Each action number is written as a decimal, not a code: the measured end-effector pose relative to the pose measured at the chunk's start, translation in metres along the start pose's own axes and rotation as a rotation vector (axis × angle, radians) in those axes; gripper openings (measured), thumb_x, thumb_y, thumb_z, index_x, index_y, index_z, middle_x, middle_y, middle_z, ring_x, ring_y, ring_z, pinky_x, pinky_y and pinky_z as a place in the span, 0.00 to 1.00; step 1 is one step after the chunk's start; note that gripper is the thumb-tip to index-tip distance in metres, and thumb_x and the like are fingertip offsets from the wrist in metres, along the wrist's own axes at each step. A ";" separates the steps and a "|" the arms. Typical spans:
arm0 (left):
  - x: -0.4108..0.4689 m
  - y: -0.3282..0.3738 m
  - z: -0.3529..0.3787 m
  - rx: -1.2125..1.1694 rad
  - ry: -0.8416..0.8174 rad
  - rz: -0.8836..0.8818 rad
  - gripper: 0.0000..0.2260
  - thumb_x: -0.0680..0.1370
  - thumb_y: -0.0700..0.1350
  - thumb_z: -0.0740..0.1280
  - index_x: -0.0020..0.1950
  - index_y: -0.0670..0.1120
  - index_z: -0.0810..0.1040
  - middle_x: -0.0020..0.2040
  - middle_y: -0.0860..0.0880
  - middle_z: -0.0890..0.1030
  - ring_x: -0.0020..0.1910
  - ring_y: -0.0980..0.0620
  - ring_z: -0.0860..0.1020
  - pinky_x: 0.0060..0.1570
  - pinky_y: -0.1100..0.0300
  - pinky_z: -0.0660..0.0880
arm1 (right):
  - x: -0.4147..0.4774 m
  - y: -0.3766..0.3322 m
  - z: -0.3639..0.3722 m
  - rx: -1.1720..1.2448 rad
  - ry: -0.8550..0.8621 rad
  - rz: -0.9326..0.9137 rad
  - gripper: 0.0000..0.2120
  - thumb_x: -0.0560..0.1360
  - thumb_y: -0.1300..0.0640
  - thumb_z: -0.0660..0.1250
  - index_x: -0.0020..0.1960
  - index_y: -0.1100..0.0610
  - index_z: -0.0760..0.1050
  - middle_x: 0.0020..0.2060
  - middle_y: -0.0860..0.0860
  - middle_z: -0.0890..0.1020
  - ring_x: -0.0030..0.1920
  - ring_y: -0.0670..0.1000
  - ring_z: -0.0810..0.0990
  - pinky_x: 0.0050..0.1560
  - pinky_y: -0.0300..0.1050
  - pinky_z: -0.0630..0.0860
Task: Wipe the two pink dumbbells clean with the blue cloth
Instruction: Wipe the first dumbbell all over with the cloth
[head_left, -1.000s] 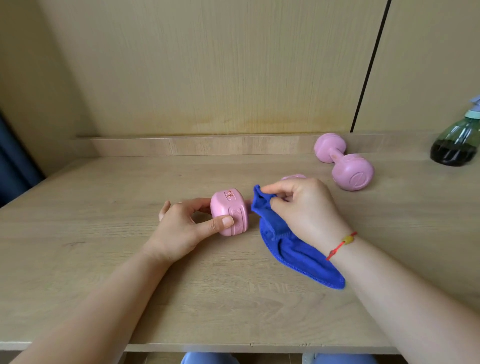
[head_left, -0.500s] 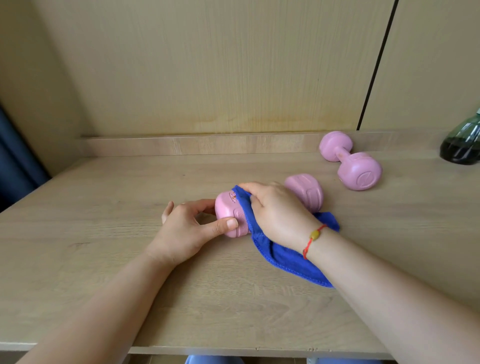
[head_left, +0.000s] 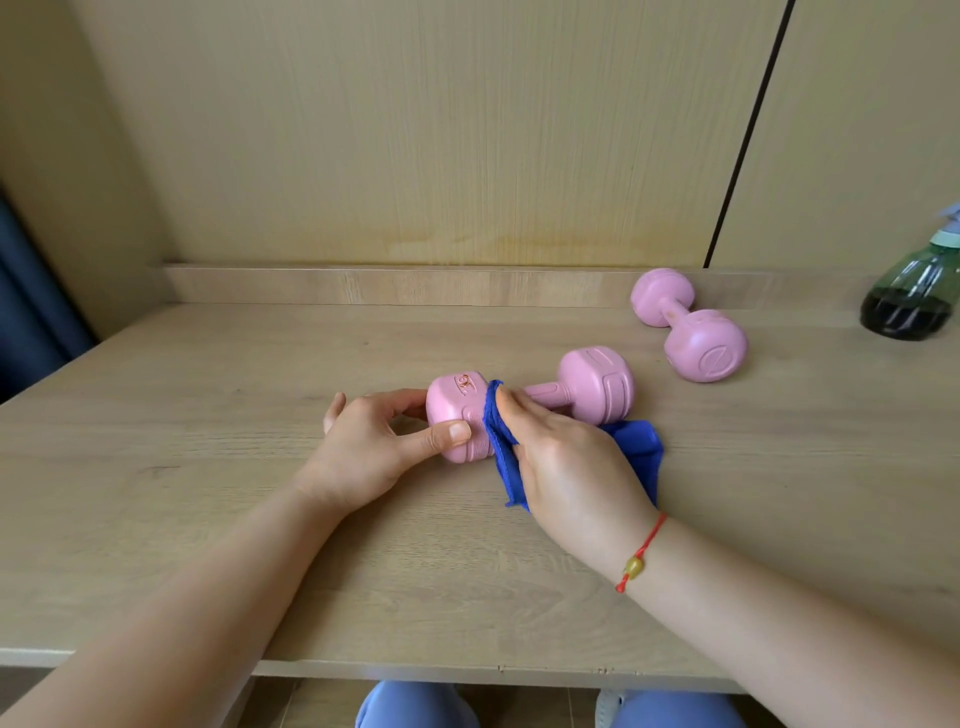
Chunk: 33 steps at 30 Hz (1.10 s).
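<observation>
One dumbbell (head_left: 597, 384), embossing (head_left: 465, 383) illegible: left hand (head_left: 374, 447) clasps it, right hand (head_left: 571, 467) grips blue cloth (head_left: 501, 457).

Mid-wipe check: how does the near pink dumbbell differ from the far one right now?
The near dumbbell is being handled: the left hand grips one head and the right hand holds the blue cloth against it; the far dumbbell lies untouched. The near dumbbell lies across the table, left to right; the far dumbbell angles away, one end face toward the camera. Both are pink and rest on the table.
</observation>
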<state>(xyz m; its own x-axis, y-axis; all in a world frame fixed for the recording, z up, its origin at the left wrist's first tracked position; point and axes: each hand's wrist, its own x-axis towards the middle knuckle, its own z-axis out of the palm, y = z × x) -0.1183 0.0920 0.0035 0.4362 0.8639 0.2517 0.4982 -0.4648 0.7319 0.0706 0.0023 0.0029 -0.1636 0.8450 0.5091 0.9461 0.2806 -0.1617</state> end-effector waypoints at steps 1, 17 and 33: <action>0.000 0.000 0.000 -0.002 0.002 -0.005 0.21 0.63 0.76 0.64 0.50 0.69 0.79 0.45 0.66 0.83 0.51 0.67 0.79 0.71 0.37 0.60 | -0.003 0.000 0.002 -0.025 -0.005 0.007 0.31 0.60 0.72 0.73 0.63 0.67 0.75 0.55 0.59 0.83 0.43 0.56 0.85 0.32 0.45 0.80; -0.001 0.003 0.002 0.011 0.000 -0.019 0.20 0.67 0.75 0.62 0.50 0.67 0.81 0.38 0.65 0.82 0.44 0.64 0.77 0.69 0.38 0.62 | -0.007 -0.004 0.001 0.064 -0.150 0.161 0.11 0.76 0.61 0.59 0.56 0.59 0.74 0.56 0.54 0.78 0.60 0.57 0.72 0.56 0.49 0.66; -0.002 0.002 0.004 0.119 0.083 -0.010 0.24 0.63 0.77 0.60 0.46 0.63 0.82 0.43 0.66 0.83 0.51 0.77 0.73 0.73 0.40 0.52 | -0.013 -0.005 -0.009 0.176 -0.116 0.206 0.09 0.75 0.64 0.60 0.52 0.61 0.76 0.45 0.55 0.79 0.53 0.57 0.74 0.53 0.52 0.69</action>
<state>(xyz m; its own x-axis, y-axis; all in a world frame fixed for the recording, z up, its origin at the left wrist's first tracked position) -0.1149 0.0889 0.0014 0.3698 0.8796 0.2992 0.5897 -0.4711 0.6560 0.0703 -0.0139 0.0045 -0.0138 0.9358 0.3521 0.9014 0.1641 -0.4008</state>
